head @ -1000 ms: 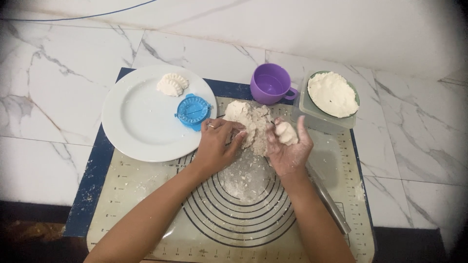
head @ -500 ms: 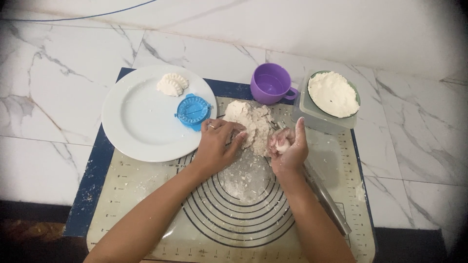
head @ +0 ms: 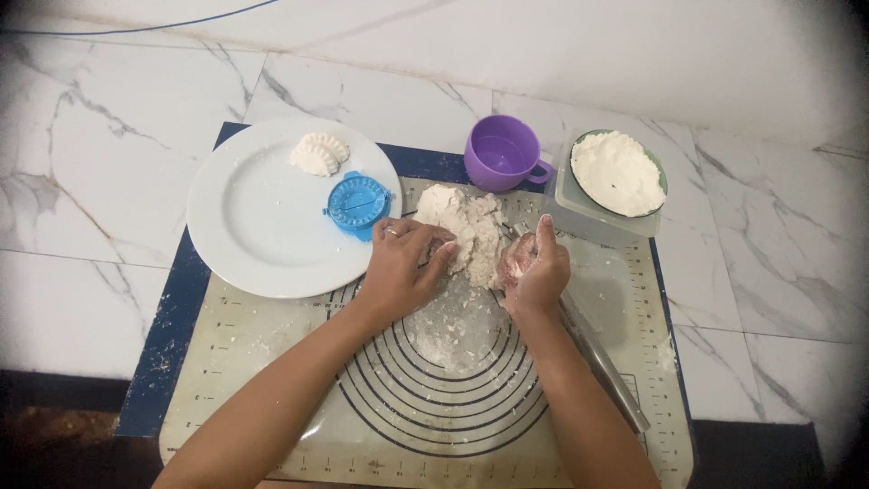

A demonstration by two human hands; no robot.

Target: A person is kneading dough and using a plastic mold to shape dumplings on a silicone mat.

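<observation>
Dough point(head: 472, 234) being pressed between two floury hands, just above the middle of the frame.

Nearest, the forearms are reaching up over the ringed baking mat point(head: 272, 362); the left hand point(head: 398, 264) is lying half-curled with fingertips pushing into the lump's left edge, and the right hand point(head: 536, 267) is cupping its right side, thumb up. Gathering loose crumbs inward with even pressure from both sides would likely be binding it best. Farther up, a white plate point(head: 253, 226) is holding a blue dumpling press point(head: 358, 203) and a folded dumpling point(head: 319, 153); a purple cup point(head: 501, 152) and a bowl of flour point(head: 618, 172) are sitting upper right.
</observation>
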